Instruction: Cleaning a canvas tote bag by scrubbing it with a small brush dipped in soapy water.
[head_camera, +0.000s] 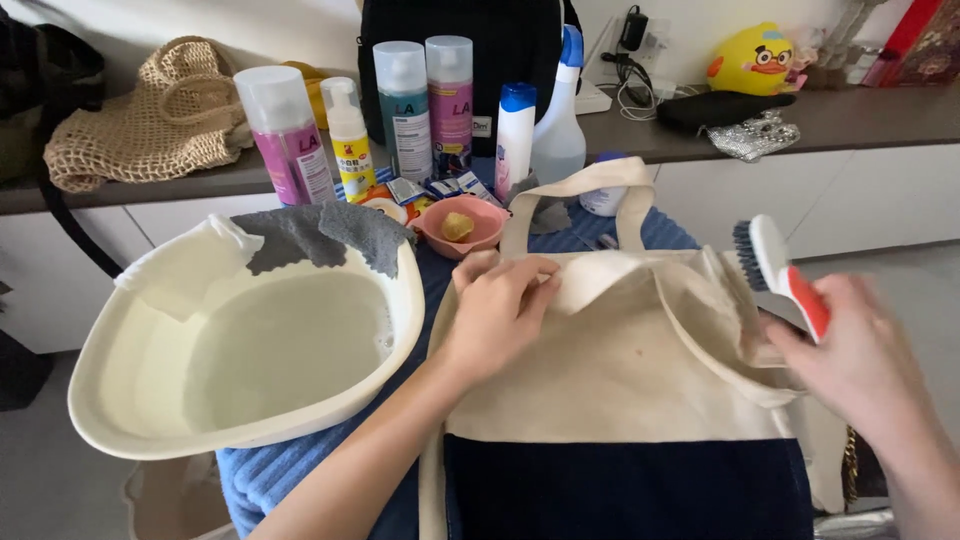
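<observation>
A cream canvas tote bag (620, 370) with a dark blue lower panel lies flat on a blue towel in front of me. My left hand (497, 305) rests on the bag's upper edge near the opening, fingers bent and pinching the fabric. My right hand (862, 360) is at the bag's right side and holds a scrubbing brush (778, 268) with a white and red handle and dark blue bristles, raised above the bag's corner. One bag handle (600, 190) loops up toward the bottles.
A cream basin (120, 390) of cloudy water sits at the left, with a grey cloth (320, 235) over its rim. Behind it stand several cleaning bottles (405, 105), a pink dish (460, 228), a woven bag (150, 115) and a yellow toy (750, 60) on a counter.
</observation>
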